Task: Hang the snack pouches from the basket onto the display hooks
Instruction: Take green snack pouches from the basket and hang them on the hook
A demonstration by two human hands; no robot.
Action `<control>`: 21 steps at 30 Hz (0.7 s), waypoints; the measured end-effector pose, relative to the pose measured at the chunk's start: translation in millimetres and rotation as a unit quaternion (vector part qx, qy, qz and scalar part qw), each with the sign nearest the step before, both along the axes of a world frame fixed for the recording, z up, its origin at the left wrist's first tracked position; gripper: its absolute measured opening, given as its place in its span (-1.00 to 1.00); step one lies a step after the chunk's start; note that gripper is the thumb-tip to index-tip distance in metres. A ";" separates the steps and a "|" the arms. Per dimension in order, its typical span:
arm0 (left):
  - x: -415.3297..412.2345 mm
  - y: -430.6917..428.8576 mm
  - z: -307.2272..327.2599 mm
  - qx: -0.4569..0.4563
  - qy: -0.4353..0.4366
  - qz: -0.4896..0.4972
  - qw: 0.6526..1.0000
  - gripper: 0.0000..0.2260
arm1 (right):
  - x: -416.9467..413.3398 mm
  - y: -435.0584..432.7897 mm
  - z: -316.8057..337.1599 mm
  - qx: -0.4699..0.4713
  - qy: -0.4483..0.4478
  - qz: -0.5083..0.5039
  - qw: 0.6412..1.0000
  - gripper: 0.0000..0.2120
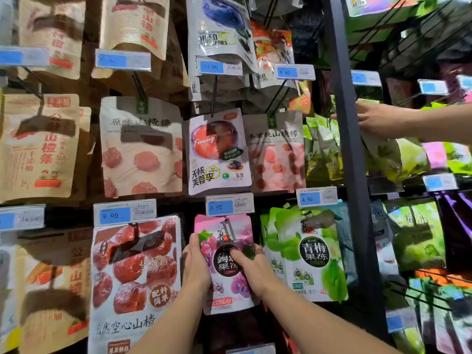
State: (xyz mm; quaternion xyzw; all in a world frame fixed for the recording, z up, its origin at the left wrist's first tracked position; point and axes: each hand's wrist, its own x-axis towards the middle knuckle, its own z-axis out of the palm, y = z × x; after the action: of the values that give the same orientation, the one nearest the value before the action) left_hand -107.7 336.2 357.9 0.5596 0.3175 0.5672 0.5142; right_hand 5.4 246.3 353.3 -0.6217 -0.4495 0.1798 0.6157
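Now both hands (196, 264) round pink pouch (224, 261).

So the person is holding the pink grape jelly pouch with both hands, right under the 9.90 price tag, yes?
Not quite. The head view shows both hands, left hand and right hand, holding the pink grape jelly pouch, but the price tag directly above it reads 4.90. The 9.90 tag sits further left, above the red fruit pouch.
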 end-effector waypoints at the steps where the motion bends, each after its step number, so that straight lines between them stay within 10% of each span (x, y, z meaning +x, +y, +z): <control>1: 0.3 4.3 -0.4 -0.006 -0.008 -0.013 1.000 -0.16 | 1.0 0.6 0.7 0.003 -0.001 0.012 1.000 0.00; 7: 4.9 6.8 1.6 -0.033 -0.055 -0.049 0.997 -0.27 | -12.0 -18.0 2.4 0.048 -0.009 -0.008 0.999 -0.71; 15: -9.4 -28.1 1.2 0.055 -0.044 0.021 0.997 -0.56 | -17.6 2.2 -20.7 0.108 -0.005 -0.072 0.991 0.00; 21: -10.5 -39.8 2.0 0.105 -0.004 0.064 0.992 -0.73 | -23.5 -11.1 -13.4 0.092 -0.037 -0.071 0.993 -0.20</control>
State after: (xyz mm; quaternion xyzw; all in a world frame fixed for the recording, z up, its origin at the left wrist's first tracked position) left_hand -118.2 296.4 359.9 0.5864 0.2893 0.6317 0.4164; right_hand -18.1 235.1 339.8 -0.5987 -0.4418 0.0702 0.6644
